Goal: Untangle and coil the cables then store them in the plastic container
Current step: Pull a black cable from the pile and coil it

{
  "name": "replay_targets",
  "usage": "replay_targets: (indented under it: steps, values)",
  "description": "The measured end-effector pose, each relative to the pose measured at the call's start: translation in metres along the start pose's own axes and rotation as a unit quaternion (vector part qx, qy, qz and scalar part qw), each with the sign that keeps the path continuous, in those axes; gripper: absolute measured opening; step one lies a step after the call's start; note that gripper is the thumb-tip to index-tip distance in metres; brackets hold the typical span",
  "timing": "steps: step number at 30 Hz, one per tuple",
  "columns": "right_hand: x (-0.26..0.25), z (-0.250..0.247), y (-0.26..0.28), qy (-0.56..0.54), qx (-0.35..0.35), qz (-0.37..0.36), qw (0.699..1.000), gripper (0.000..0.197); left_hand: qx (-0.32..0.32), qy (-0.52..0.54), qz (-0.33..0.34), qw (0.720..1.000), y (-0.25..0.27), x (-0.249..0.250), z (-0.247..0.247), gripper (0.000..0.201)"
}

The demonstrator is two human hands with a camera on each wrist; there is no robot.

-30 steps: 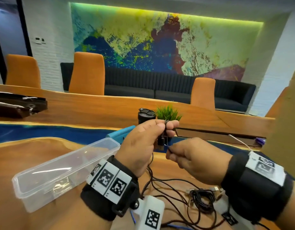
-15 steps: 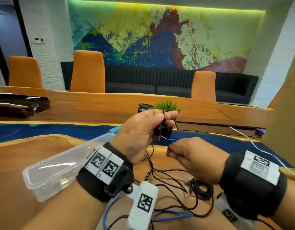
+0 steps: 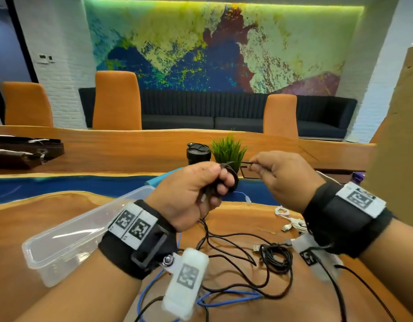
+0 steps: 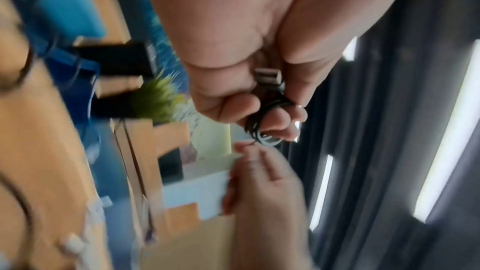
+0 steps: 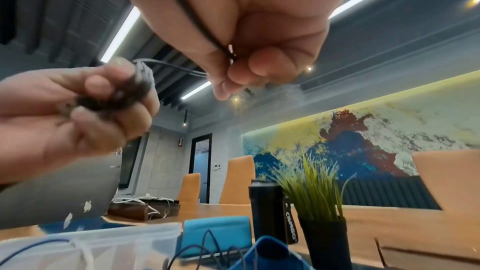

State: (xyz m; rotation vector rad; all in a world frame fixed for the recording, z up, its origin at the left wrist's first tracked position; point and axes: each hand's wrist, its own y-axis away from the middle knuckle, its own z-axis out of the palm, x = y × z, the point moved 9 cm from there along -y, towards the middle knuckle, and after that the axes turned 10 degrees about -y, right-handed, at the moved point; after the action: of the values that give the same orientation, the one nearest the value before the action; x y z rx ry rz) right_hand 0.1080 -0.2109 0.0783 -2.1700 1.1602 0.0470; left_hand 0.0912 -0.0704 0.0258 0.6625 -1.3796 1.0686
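Winding thin black cable (image 3: 232,176) into small round loops in left hand (image 3: 191,189), fingers curled around coil, metal USB plug (image 4: 267,76) poking out. Pinching taut strand with right hand (image 3: 284,180), now pulled farther right than before. Clear plastic container (image 3: 68,240) sitting near left on glossy wood table (image 3: 38,212).

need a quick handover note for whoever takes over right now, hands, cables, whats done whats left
Left hand: holds a small coil of the black cable wound round its fingers, USB plug against the palm.
Right hand: pinches the free strand of that same cable, held taut just right of the coil.
Plastic container: on the table at left, open; nothing coiled visible inside.
On the table: loose black cable tangle, blue cable, white cable by the right wrist.
Done: first coil started.
Left: finish winding it, store it, then untangle, coil and store the others.
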Motion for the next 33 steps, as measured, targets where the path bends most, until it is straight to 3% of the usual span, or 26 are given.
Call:
replay_targets:
  steps: [2, 4, 6, 7, 9, 10, 11, 14, 17, 20, 23, 28, 33]
  values:
    - [0.006, 0.019, 0.008, -0.004, -0.035, 0.027, 0.999, 0.019, -0.003, 0.159, 0.009, 0.987, -0.001, 0.003, -0.003, 0.018]
    - [-0.002, 0.046, 0.020, 0.013, -0.114, 0.030, 0.993, 0.020, 0.026, 0.180, 0.027, 0.983, -0.005, 0.006, -0.007, 0.021]
    - [-0.022, 0.063, 0.032, 0.027, -0.186, 0.003, 0.982, 0.021, 0.083, 0.019, 0.064, 0.994, -0.008, 0.009, -0.014, 0.024]
    - [-0.034, 0.063, 0.036, 0.025, -0.202, -0.013, 0.979, 0.021, 0.112, -0.121, 0.091, 0.982, -0.008, 0.012, -0.016, 0.024]
    - [-0.051, 0.047, 0.036, 0.023, -0.193, -0.035, 0.980, 0.019, 0.089, -0.366, 0.143, 0.915, -0.005, 0.014, -0.005, 0.021]
    - [-0.055, 0.035, 0.034, 0.027, -0.173, -0.044, 0.984, 0.018, 0.067, -0.438, 0.157, 0.883, -0.003, 0.012, 0.002, 0.023]
    - [-0.057, 0.021, 0.029, 0.031, -0.144, -0.051, 0.988, 0.017, 0.054, -0.465, 0.157, 0.869, -0.002, 0.010, 0.005, 0.026]
    - [-0.048, -0.008, 0.017, 0.011, -0.055, -0.051, 0.997, 0.017, 0.038, -0.372, 0.092, 0.923, 0.000, 0.002, 0.002, 0.034]
    - [-0.033, -0.007, 0.011, -0.016, -0.018, -0.024, 0.999, 0.018, 0.002, -0.305, 0.052, 0.951, 0.002, -0.003, 0.009, 0.021]
    - [-0.032, 0.005, 0.013, -0.110, -0.052, -0.011, 0.993, 0.024, 0.013, -0.157, 0.026, 0.987, -0.002, -0.005, 0.005, 0.029]
    - [-0.036, 0.013, 0.015, -0.250, -0.082, 0.008, 0.965, 0.024, 0.012, -0.091, 0.010, 0.996, -0.005, -0.008, 0.003, 0.029]
    - [-0.017, 0.017, 0.010, -0.229, -0.006, -0.005, 0.973, 0.012, 0.066, -0.254, 0.066, 0.963, -0.014, -0.006, -0.007, 0.031]
    - [-0.004, 0.026, 0.005, -0.163, 0.068, -0.018, 0.984, 0.014, 0.159, -0.424, 0.140, 0.881, -0.018, 0.002, -0.016, 0.015]
